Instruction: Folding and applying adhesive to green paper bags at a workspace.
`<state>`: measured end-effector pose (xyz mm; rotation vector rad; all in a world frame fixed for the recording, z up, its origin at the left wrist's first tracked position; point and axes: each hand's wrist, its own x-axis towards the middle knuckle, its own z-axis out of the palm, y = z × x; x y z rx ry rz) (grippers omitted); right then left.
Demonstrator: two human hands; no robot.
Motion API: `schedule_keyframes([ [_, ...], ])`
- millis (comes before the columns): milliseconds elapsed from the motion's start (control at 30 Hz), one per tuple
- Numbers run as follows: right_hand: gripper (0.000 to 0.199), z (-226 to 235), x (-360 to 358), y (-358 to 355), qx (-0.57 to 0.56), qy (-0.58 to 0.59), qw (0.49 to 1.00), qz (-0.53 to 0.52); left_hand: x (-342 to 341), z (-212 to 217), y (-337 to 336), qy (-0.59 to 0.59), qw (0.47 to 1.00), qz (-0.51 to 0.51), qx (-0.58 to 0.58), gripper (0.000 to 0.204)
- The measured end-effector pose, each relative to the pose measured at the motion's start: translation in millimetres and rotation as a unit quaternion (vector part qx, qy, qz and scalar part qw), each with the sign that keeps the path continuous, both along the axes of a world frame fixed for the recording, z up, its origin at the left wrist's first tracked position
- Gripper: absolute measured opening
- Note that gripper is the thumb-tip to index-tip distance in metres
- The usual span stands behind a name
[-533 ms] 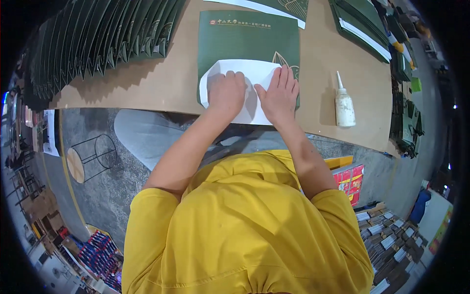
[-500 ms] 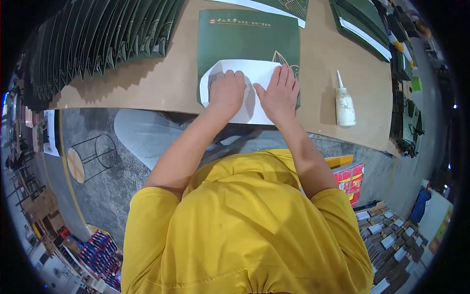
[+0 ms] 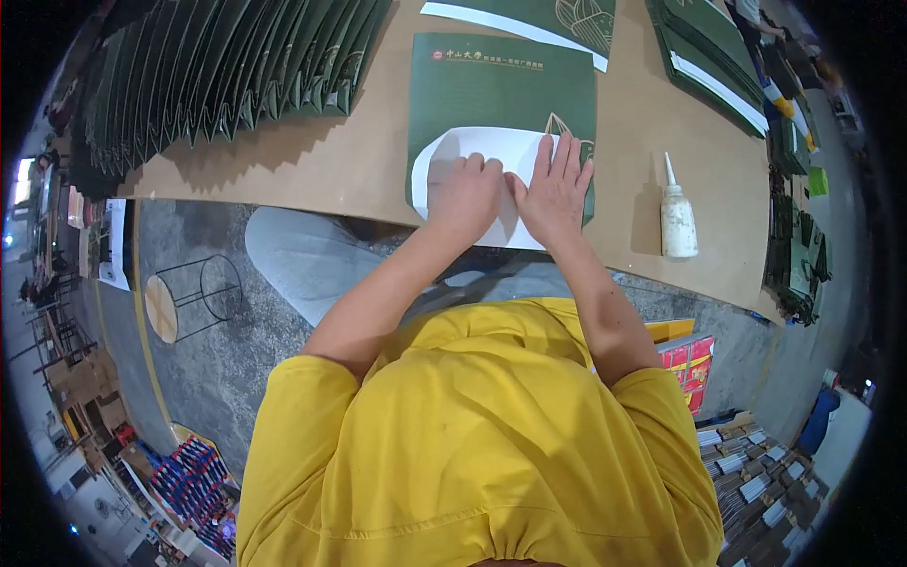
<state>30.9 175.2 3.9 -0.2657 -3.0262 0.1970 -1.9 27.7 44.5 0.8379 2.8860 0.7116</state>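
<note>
A dark green paper bag (image 3: 501,90) with gold print lies flat on the brown table, its white bottom end (image 3: 520,142) folded out toward me. On the left half of this white part, my left hand (image 3: 466,198) rests with its fingers curled under; their tips are hidden, so I cannot tell if they grip anything. My right hand (image 3: 555,197) lies flat on the right half, fingers stretched toward the bag, its thumb close beside the left hand. To the right stands or lies a white glue bottle (image 3: 677,222) with a thin nozzle, near the table's front edge.
A row of folded green bags (image 3: 236,66) fans out at the far left of the table (image 3: 321,170). Another green sheet (image 3: 529,17) with a white edge lies behind, and a green stack (image 3: 709,66) at the far right. A stool (image 3: 162,309) lies on the floor.
The whole view has shifted, so the table and bag appear further right and slightly lower. My right hand has slid a little left across the white part, closer to my left hand.
</note>
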Motion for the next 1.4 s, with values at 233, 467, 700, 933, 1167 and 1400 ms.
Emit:
schedule_keyframes([
  [233, 0.082, 5, 1, -3, -0.027, -0.011, 1.0, -0.006, -10, -31, -44, 0.082, 0.989, 0.047, 0.117, 0.071],
  [467, 0.08, 12, 0, -4, -0.026, -0.019, 0.999, -0.007, -11, -46, -22, 0.113, 0.988, 0.072, -0.075, 0.081],
  [700, 0.07, 7, 4, 20, -0.075, 0.026, 0.997, 0.013, -27, -52, -51, 0.052, 0.997, 0.047, 0.01, 0.068],
  [933, 0.036, 51, -7, 90, -0.262, 0.008, 0.961, 0.091, -63, -1, -82, -0.06, 0.997, -0.037, 0.024, 0.036],
  [1167, 0.023, 61, -56, 100, -0.165, -0.19, 0.954, 0.164, -104, 1, -72, -0.182, 0.979, -0.06, -0.064, 0.029],
  [1400, 0.021, 37, -23, 88, 0.009, -0.044, 0.95, 0.31, -68, -5, -69, 0.088, 0.981, -0.143, -0.096, 0.02],
])
